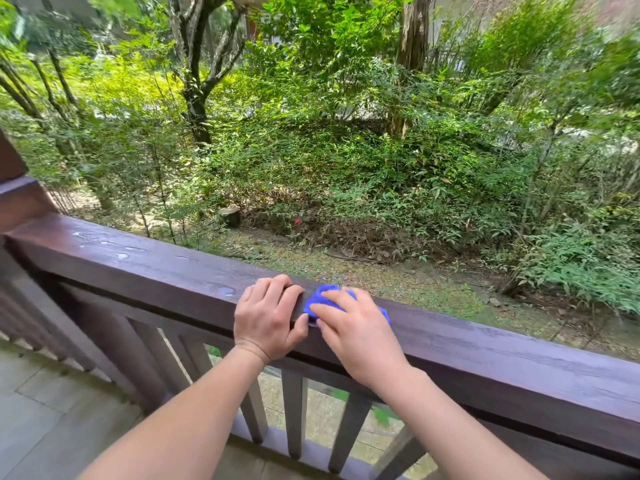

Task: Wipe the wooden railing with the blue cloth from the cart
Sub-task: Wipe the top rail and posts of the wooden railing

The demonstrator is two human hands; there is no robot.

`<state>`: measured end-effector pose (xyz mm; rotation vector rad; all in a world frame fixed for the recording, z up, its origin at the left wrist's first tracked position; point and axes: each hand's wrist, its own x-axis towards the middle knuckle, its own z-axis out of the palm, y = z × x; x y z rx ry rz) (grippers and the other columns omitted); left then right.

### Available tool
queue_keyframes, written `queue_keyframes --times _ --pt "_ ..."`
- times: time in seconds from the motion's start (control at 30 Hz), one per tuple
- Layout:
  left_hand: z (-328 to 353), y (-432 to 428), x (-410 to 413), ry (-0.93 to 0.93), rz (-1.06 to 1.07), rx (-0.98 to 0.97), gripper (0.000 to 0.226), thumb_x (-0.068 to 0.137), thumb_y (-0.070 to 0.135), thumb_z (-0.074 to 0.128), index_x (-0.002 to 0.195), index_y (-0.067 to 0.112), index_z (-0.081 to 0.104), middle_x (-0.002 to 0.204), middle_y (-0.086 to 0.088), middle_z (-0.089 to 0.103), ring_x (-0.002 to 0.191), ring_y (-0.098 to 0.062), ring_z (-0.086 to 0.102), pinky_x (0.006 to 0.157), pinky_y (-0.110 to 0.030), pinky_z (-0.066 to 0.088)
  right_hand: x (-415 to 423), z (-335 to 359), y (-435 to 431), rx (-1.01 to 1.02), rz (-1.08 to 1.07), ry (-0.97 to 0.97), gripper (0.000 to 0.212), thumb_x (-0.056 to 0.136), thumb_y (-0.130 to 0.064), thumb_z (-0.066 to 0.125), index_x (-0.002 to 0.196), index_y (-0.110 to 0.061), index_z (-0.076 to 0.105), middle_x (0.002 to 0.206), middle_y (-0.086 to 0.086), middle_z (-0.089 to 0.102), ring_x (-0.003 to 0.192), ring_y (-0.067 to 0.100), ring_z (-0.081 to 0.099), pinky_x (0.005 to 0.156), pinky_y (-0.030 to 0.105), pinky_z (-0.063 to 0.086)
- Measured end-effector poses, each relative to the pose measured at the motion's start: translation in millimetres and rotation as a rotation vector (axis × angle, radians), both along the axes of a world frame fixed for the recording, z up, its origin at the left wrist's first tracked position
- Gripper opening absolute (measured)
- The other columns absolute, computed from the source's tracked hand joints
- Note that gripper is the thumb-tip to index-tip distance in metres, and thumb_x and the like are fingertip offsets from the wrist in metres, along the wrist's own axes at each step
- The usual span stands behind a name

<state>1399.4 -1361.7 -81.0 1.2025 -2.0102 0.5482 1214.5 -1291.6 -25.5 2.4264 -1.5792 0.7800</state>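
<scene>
The right hand [356,336] lies flat on the blue cloth [321,295], fingers stretched out and spread over it, pressing it down on the top of the wooden railing [138,263]. It is not clenched round the cloth, and its outline is slightly blurred. The cloth is bunched up under the palm, and its folds show past the fingertips toward the railing's far edge and again at the hand's right side.

Just beside it on the railing, the left hand [268,317] grasps the top rail. Its fingers are curled over the far edge, and the thumb sits on the near face, almost touching the cloth.

Further left along the railing top, pale wet patches [104,243] shine on the dark wood. Below the top rail, upright balusters [294,414] run down to a lower rail. At the railing's left end stands a thick wooden post [15,195]. On the near side of the railing lies a grey tiled floor [52,414].

Beyond the railing the ground drops to a strip of bare earth with a cut stump [230,216]. Further out are dense green shrubs and a dark forked tree trunk [198,109].
</scene>
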Motion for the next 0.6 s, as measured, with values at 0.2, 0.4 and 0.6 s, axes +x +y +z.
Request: queue_keyframes --times 0.2,0.4,0.6 --pt "1.1 0.8 -0.2 -0.007 -0.007 0.022 0.043 0.09 0.05 0.041 0.102 0.018 0.067 0.11 -0.008 0.066 0.092 -0.032 0.057 0.076 -0.043 0.044 -8.7 9.7 -19.9 0.104 -0.118 0.027 0.024 0.094 -0.029 0.05 0.106 -0.021 0.069 0.118 0.0 0.065 0.1 0.032 0.054 0.095 0.038 0.044" --pt "4.3 3.6 2.6 -0.028 -0.015 0.055 0.047 0.094 0.053 0.038 0.102 0.017 0.067 0.111 -0.008 0.066 0.095 -0.032 0.059 0.079 -0.043 0.044 -10.1 -3.5 -4.9 0.058 0.041 0.021 0.023 0.094 -0.034 0.049 0.111 -0.03 0.063 0.121 -0.004 0.062 0.106 0.028 0.05 0.101 0.033 0.04" --pt "22.8 16.6 0.7 -0.015 -0.042 0.257 0.04 0.083 0.048 0.053 0.102 0.016 0.065 0.108 -0.007 0.064 0.101 -0.033 0.06 0.087 -0.044 0.048 7.6 11.2 -39.7 0.222 -0.155 0.039 0.027 0.097 -0.032 0.044 0.114 -0.025 0.064 0.126 -0.002 0.06 0.105 0.032 0.049 0.099 0.038 0.04"
